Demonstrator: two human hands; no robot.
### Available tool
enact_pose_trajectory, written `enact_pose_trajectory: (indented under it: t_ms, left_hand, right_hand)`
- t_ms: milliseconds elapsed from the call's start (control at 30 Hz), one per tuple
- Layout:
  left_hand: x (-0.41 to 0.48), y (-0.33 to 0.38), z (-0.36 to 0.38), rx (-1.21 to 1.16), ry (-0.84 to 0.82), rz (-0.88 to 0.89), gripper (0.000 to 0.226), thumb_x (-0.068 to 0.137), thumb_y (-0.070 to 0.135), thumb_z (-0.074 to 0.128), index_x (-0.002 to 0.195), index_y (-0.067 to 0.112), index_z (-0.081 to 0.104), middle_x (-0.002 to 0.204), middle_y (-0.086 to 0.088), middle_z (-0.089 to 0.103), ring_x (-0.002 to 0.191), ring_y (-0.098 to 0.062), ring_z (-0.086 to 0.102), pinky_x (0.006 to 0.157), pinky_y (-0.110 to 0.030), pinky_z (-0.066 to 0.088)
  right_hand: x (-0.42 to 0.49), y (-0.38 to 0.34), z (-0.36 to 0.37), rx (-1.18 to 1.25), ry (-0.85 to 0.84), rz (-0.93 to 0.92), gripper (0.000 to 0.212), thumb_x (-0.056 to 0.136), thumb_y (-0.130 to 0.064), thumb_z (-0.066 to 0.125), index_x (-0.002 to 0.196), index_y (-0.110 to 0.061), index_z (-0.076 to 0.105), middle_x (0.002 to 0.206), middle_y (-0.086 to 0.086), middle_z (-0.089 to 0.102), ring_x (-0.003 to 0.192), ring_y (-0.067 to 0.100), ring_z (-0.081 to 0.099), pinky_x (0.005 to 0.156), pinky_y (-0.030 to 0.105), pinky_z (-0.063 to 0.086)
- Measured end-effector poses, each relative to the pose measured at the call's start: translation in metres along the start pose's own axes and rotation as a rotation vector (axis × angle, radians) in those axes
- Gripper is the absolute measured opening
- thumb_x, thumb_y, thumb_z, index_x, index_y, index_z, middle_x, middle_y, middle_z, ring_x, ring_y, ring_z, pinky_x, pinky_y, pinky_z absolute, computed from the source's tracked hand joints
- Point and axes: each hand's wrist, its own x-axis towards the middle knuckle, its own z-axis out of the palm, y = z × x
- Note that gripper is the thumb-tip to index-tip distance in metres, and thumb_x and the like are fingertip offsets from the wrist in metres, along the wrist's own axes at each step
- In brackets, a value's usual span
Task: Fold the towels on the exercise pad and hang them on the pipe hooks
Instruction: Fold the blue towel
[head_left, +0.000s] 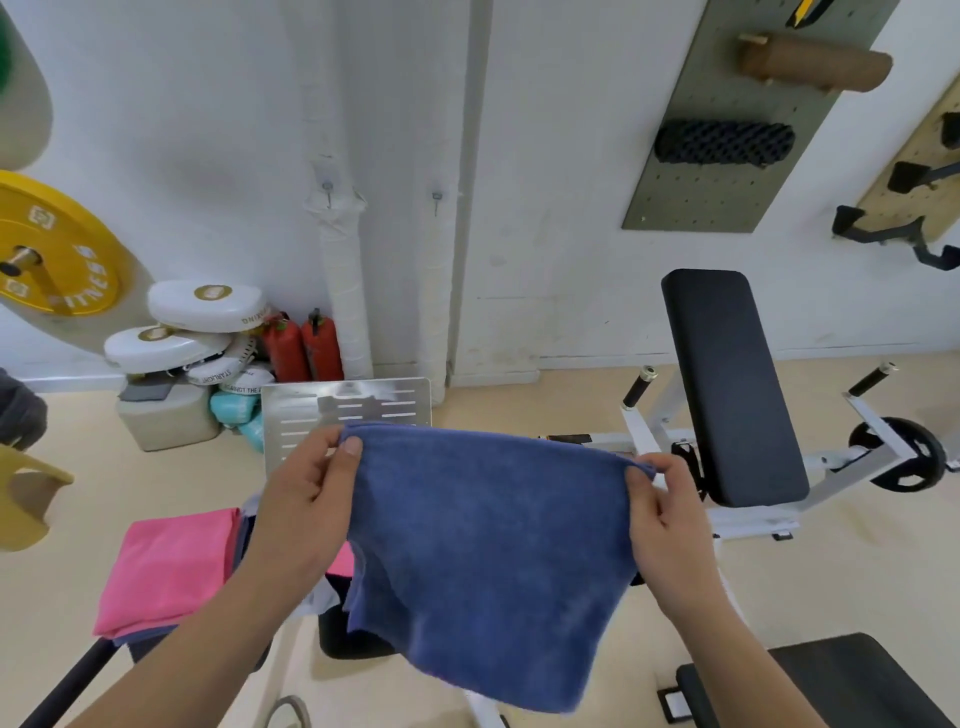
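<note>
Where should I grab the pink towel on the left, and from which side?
Probably its two far corners, pinched from above: the pink towel lies flat atop a stack, far edge fully in view. Lift only the top layer.

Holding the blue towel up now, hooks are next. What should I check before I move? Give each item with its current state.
1. Grip of the left hand: pinches one top corner of the blue towel, ok.
2. Grip of the right hand: pinches the other top corner, ok.
3. Top edge stretched between the hands without sag: ok.
4. Fold even: cannot tell; the lower edge hangs uneven.
5. Is the left pipe hook bare: ok.
6. Is the right pipe hook bare: ok.
</note>
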Motion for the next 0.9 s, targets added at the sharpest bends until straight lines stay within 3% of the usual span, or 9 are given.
enact_pose_trajectory:
  t_ms: [200, 367, 433, 500, 567, 633, 700, 800, 900]
  left_hand:
    - [0.024, -0.018, -0.007, 0.058, -0.020, -0.052, 0.021, 0.107, 0.026, 0.048, 0.115, 0.029, 0.067, 0.093, 0.007, 0.075, 0.092, -0.004, 0.066, 0.073, -0.015, 0.043]
    - [0.049, -0.028, -0.023, 0.049, 0.021, -0.140, 0.018, 0.105, 0.027, 0.052, 0.108, 0.032, 0.069, 0.088, 0.011, 0.075, 0.087, -0.007, 0.069, 0.069, -0.020, 0.046]
    - [0.060, -0.032, -0.033, 0.043, 0.034, -0.187, 0.017, 0.104, 0.028, 0.053, 0.099, 0.030, 0.069, 0.085, 0.008, 0.076, 0.084, -0.013, 0.070, 0.069, -0.027, 0.052]
    - [0.071, -0.036, -0.043, 0.014, 0.034, -0.242, 0.018, 0.103, 0.031, 0.054, 0.096, 0.027, 0.070, 0.084, 0.001, 0.076, 0.081, -0.023, 0.071, 0.071, -0.045, 0.060]
    - [0.082, -0.037, -0.052, -0.043, 0.029, -0.321, 0.019, 0.102, 0.035, 0.055, 0.096, 0.026, 0.071, 0.090, -0.006, 0.075, 0.087, -0.031, 0.072, 0.069, -0.055, 0.064]
    - [0.091, -0.036, -0.058, -0.096, 0.022, -0.363, 0.020, 0.103, 0.034, 0.055, 0.095, 0.024, 0.072, 0.093, -0.010, 0.075, 0.091, -0.035, 0.071, 0.066, -0.054, 0.064]
    - [0.096, -0.031, -0.062, -0.156, 0.012, -0.348, 0.019, 0.103, 0.030, 0.057, 0.096, 0.026, 0.074, 0.090, -0.003, 0.076, 0.090, -0.029, 0.072, 0.067, -0.051, 0.065]
    - [0.099, -0.024, -0.065, -0.098, -0.045, -0.214, 0.017, 0.101, 0.027, 0.059, 0.097, 0.029, 0.076, 0.084, 0.008, 0.076, 0.084, -0.013, 0.071, 0.071, -0.038, 0.063]
    - [0.102, -0.023, -0.068, -0.143, -0.131, -0.137, 0.021, 0.101, 0.018, 0.060, 0.105, 0.029, 0.078, 0.088, 0.012, 0.078, 0.086, -0.005, 0.073, 0.076, -0.023, 0.059]
  right_hand:
    - [0.023, -0.004, 0.022, -0.001, -0.061, 0.127, 0.007, 0.105, -0.037, 0.049, 0.099, -0.038, 0.052, 0.096, 0.003, 0.070, 0.090, 0.020, 0.067, 0.066, 0.031, 0.048]
    - [0.044, -0.018, 0.055, 0.077, -0.118, 0.195, 0.011, 0.104, -0.038, 0.052, 0.097, -0.032, 0.058, 0.092, -0.001, 0.070, 0.085, 0.019, 0.066, 0.074, 0.037, 0.052]
    - [0.052, -0.026, 0.073, 0.090, -0.152, 0.237, 0.013, 0.103, -0.041, 0.053, 0.098, -0.031, 0.058, 0.083, 0.001, 0.070, 0.075, 0.020, 0.062, 0.065, 0.039, 0.051]
    - [0.058, -0.038, 0.092, 0.136, -0.188, 0.280, 0.018, 0.104, -0.039, 0.052, 0.102, -0.022, 0.057, 0.066, -0.005, 0.064, 0.062, 0.019, 0.054, 0.050, 0.030, 0.047]
    - [0.060, -0.052, 0.113, 0.180, -0.197, 0.310, 0.020, 0.104, -0.035, 0.054, 0.102, -0.015, 0.057, 0.069, -0.003, 0.061, 0.060, 0.020, 0.052, 0.042, 0.025, 0.044]
    - [0.055, -0.071, 0.137, 0.219, -0.205, 0.307, 0.019, 0.104, -0.031, 0.056, 0.102, -0.012, 0.059, 0.079, 0.005, 0.067, 0.065, 0.023, 0.061, 0.044, 0.028, 0.051]
    - [0.048, -0.090, 0.164, 0.245, -0.224, 0.278, 0.016, 0.102, -0.028, 0.059, 0.103, -0.011, 0.061, 0.086, 0.009, 0.074, 0.073, 0.027, 0.070, 0.052, 0.035, 0.058]
    - [0.030, -0.121, 0.212, 0.232, -0.303, 0.232, 0.008, 0.097, -0.020, 0.068, 0.092, -0.014, 0.066, 0.076, 0.013, 0.072, 0.069, 0.029, 0.072, 0.057, 0.048, 0.063]
    - [0.012, -0.142, 0.258, 0.207, -0.342, 0.107, 0.015, 0.094, -0.016, 0.072, 0.081, -0.023, 0.073, 0.070, 0.011, 0.071, 0.066, 0.024, 0.067, 0.069, 0.059, 0.061]
